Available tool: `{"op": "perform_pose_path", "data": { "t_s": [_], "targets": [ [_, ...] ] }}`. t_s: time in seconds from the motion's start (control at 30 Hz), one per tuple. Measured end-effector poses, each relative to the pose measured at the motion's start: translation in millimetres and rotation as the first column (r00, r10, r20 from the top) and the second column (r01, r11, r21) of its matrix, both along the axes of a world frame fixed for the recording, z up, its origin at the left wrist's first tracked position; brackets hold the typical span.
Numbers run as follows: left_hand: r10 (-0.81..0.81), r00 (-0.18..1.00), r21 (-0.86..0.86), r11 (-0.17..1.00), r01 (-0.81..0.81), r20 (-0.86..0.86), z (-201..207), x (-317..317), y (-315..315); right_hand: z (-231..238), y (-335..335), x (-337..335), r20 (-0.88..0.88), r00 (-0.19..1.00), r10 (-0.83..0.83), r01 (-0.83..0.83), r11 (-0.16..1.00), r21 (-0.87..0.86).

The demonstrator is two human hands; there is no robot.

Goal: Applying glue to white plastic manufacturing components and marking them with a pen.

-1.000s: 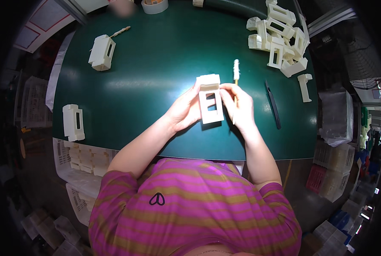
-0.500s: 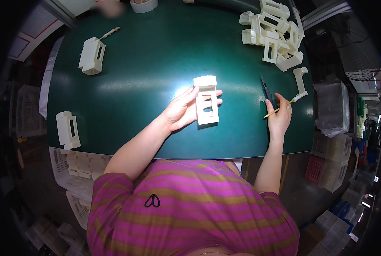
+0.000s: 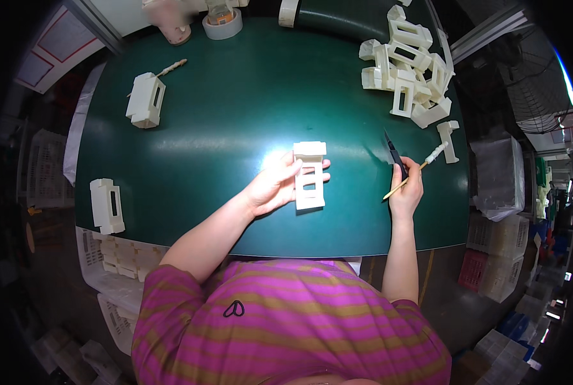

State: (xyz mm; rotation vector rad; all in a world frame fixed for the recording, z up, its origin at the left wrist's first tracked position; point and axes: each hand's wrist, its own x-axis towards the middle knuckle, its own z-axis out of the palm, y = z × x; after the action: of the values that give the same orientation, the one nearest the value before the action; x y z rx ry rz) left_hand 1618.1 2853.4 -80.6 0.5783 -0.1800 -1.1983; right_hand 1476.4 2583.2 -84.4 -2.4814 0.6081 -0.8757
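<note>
Left hand [image 3: 270,187] grips cream frame [image 3: 319,184], long axis pointing forward; right hand [image 3: 407,194] holds swab [image 3: 436,153], black tool [image 3: 391,147].

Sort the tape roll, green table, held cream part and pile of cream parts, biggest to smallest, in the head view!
Biggest: green table
Then pile of cream parts
Then held cream part
Smallest: tape roll

Your shirt [image 3: 299,314] fills six o'clock of the view: magenta, with uneven olive-brown stripes running across. Between nine and ten o'clock from its middle sits an emblem [image 3: 234,309], black outlined loops joined at the top. Your left sleeve [image 3: 171,292], near eight o'clock, and right sleeve [image 3: 421,324], between four and five, are short. Your left hand [image 3: 270,187] and right hand [image 3: 406,196] are bare.
</note>
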Motion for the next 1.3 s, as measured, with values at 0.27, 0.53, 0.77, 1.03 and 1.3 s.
{"op": "perform_pose_path", "data": {
  "t_s": [0.27, 0.53, 0.77, 1.03, 1.3],
  "targets": [
    [0.005, 0.998, 0.078, 0.997, -0.011, 0.069, 2, -6, 0, 19, 32, 2, 0.128, 0.975, 0.181, -0.217, 0.898, 0.382],
    [0.023, 0.998, 0.078, 0.997, -0.027, 0.057, 6, -7, -1, 51, 81, 24, 0.092, 0.914, 0.396, -0.404, 0.91, 0.09],
    [0.019, 0.987, 0.095, 0.995, -0.035, 0.162, 6, -10, -2, 51, 76, 17, 0.049, 0.935, 0.352, -0.353, 0.936, 0.01],
    [0.073, 0.991, 0.073, 0.994, -0.081, 0.109, 5, -1, 4, 41, 29, 30, -0.044, 0.973, 0.226, -0.229, 0.97, -0.078],
    [0.118, 0.99, 0.086, 0.988, -0.124, 0.072, 7, 4, 4, 46, 45, 42, 0.135, 0.904, 0.407, -0.424, 0.892, 0.154]
  ]
}}
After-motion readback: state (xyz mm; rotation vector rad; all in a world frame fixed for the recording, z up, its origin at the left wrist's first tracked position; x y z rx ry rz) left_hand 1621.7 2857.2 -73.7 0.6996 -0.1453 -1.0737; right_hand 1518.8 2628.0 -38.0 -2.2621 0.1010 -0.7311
